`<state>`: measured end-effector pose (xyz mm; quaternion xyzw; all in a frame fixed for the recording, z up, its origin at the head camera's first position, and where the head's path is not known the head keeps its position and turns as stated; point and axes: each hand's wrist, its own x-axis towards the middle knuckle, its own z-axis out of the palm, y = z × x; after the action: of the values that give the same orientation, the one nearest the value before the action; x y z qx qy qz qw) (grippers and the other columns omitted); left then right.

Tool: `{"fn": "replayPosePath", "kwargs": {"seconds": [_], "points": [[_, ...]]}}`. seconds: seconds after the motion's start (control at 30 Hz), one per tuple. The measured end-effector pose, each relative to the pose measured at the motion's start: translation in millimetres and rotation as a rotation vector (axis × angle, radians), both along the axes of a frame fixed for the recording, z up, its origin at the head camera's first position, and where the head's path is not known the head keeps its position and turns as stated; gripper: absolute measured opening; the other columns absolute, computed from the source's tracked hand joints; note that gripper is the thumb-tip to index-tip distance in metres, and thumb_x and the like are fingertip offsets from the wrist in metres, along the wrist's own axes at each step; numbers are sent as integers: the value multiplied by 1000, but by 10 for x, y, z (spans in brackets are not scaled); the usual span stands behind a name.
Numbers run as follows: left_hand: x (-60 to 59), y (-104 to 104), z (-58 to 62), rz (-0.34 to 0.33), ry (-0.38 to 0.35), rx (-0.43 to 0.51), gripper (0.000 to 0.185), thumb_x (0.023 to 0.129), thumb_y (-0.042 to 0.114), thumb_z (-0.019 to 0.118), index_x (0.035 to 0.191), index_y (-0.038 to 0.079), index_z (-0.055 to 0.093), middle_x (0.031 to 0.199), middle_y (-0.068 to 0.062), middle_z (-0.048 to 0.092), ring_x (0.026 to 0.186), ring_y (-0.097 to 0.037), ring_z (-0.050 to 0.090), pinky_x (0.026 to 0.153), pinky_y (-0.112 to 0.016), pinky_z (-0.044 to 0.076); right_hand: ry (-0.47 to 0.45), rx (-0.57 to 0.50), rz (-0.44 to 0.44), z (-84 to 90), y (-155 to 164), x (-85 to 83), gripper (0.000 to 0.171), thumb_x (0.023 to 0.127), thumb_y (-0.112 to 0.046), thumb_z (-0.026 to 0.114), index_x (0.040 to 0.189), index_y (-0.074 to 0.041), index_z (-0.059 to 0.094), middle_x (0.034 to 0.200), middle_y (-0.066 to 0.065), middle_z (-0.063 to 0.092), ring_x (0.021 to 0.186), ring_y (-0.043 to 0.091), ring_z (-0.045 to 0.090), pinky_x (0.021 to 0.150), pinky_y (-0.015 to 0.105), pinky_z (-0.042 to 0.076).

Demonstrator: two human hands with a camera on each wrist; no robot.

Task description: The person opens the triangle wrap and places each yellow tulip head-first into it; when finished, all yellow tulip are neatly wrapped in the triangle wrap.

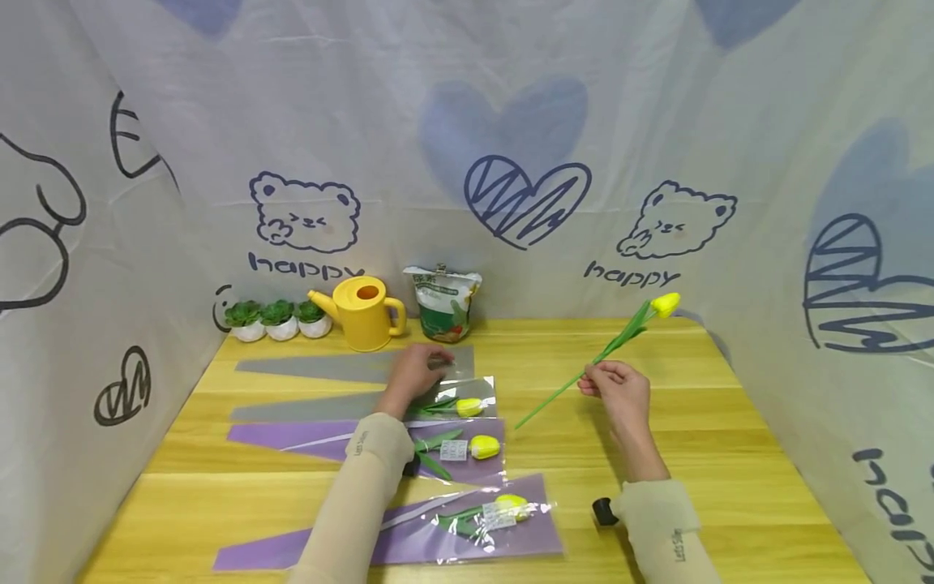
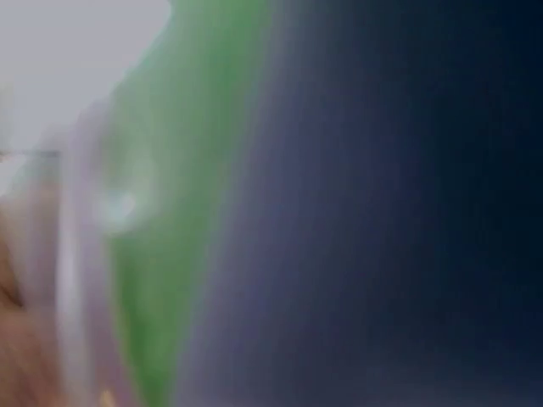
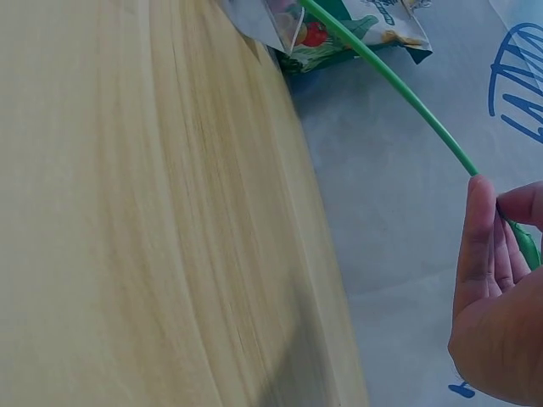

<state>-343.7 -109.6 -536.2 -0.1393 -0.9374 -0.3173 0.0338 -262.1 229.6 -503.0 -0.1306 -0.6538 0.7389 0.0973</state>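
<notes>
My right hand (image 1: 622, 395) pinches the green stem of an artificial yellow tulip (image 1: 666, 305) between thumb and fingertips, holding it slanted over the table. Its bloom points to the back right and the bare stem end to the front left. In the right wrist view the stem (image 3: 407, 91) runs from the fingertips toward the upper left. At the back, my left hand (image 1: 417, 375) grips near the wide end of a flat grey flower sleeve (image 1: 314, 367), with curled fingers partly hiding the film. The left wrist view is blurred, with green and purple close to the lens.
Toward the front lie another grey sleeve (image 1: 292, 408) and purple sleeves (image 1: 280, 438), with yellow tulips (image 1: 485, 447) in them. Behind stand small potted succulents (image 1: 280, 320), a yellow watering can (image 1: 365, 323) and a clipped green-and-white bag (image 1: 443, 304). Printed curtains enclose the wooden table (image 1: 730, 454).
</notes>
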Motion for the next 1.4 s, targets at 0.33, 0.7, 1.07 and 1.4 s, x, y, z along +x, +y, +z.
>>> {"fn": "replayPosePath", "kwargs": {"seconds": [0.33, 0.7, 1.07, 1.4], "points": [[-31, 5, -109, -26, -117, 244, 17, 89, 2, 80, 106, 5, 80, 98, -10, 80, 95, -25, 76, 93, -40, 56, 24, 17, -26, -15, 13, 4, 6, 97, -1, 67, 93, -2, 71, 73, -2, 75, 64, 11, 73, 69, 28, 63], [-5, 91, -116, -104, -159, 327, 35, 92, -13, 63, 125, -1, 72, 120, -16, 76, 121, -34, 68, 109, -50, 49, 23, 4, -24, -15, 38, 2, 4, 96, -1, 70, 93, -1, 69, 72, -2, 75, 64, 11, 73, 68, 28, 63], [5, 174, -126, -45, -203, 378, 39, 89, 0, 78, 127, -1, 70, 117, -16, 76, 119, -32, 69, 112, -47, 46, 21, 0, -19, 167, 3, 99, 5, 96, 1, 69, 91, 0, 69, 71, 2, 75, 63, 13, 74, 67, 29, 63], [32, 252, -143, 15, -126, 316, 24, 89, 2, 79, 113, 2, 78, 97, -12, 80, 93, -27, 77, 97, -44, 56, 27, 24, -16, 13, 48, 48, 6, 97, -4, 69, 97, 2, 68, 72, -2, 74, 65, 11, 73, 68, 26, 62]]}}
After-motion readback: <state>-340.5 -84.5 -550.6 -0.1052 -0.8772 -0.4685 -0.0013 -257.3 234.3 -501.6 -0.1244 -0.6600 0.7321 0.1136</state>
